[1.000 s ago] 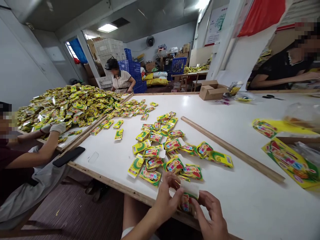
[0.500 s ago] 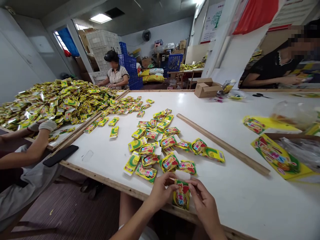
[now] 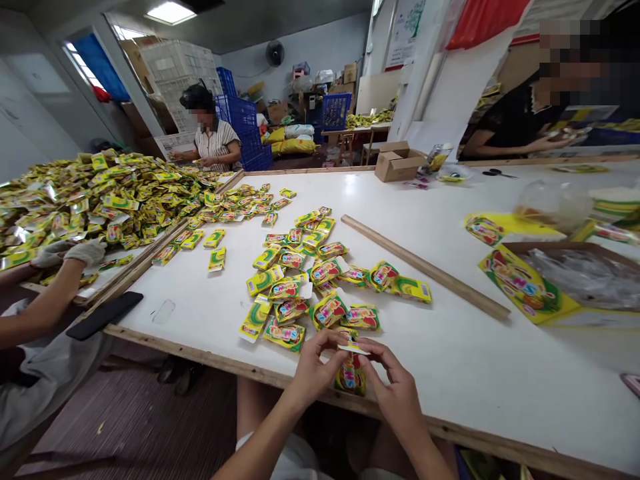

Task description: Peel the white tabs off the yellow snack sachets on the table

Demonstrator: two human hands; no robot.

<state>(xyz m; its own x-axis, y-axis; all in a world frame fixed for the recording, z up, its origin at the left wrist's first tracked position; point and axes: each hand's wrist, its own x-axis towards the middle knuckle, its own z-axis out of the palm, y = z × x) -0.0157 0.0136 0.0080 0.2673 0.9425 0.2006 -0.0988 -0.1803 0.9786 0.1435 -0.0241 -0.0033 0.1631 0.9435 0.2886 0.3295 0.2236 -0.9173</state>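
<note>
Between my two hands is a small yellow-green candy box (image 3: pixel 351 375) with coloured letters, held at the table's front edge. My left hand (image 3: pixel 320 365) pinches its left side near the top. My right hand (image 3: pixel 391 379) grips the right side, fingers along the top flap (image 3: pixel 354 348), which is bent over the box's upper end. Just beyond my fingers lies a loose cluster of similar small boxes (image 3: pixel 327 311), some with white end flaps sticking out.
A wooden strip (image 3: pixel 425 267) lies across the white table (image 3: pixel 450 360). At right stands an open display carton (image 3: pixel 530 283) with clear plastic inside. A large heap of boxes (image 3: pixel 145 193) and a co-worker's gloved hands (image 3: pixel 85 252) are at left, near a black phone-like object (image 3: pixel 105 315). Scissors (image 3: pixel 500 173) lie farther back.
The box's white top flap, upright before, is now folded down under my fingers. My view has shifted a little to the right and down.
</note>
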